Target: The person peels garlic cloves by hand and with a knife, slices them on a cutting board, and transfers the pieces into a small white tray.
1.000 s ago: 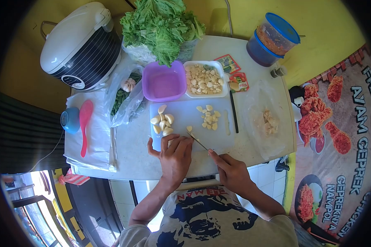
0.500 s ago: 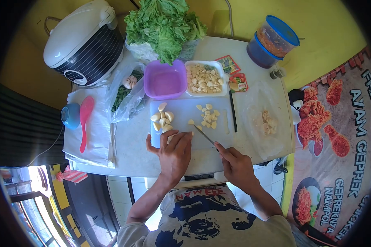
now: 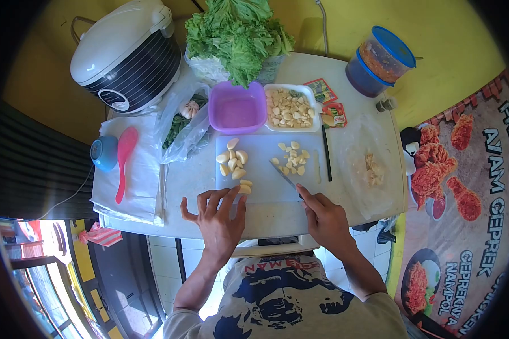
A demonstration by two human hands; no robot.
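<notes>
My right hand is wrapped round the handle of a knife, its blade pointing up and left beside the cut garlic pieces. The pieces lie on a pale cutting board. At the board's lower left edge is my left hand, fingers apart and empty. Just above its fingertips sit two garlic cloves, and a small pile of whole peeled cloves lies further up the board. Behind the board stand a purple bowl and a white tray of garlic.
A rice cooker, a box of lettuce and stacked blue-lidded tubs stand at the back. On the left lie a pink rice spoon, blue cup and plastic bags. A black stick lies right of the board.
My left hand has moved left and down with its fingers spreading, leaving cloves on the board. The knife tip has shifted right to the cut pieces. The view has shifted slightly.
</notes>
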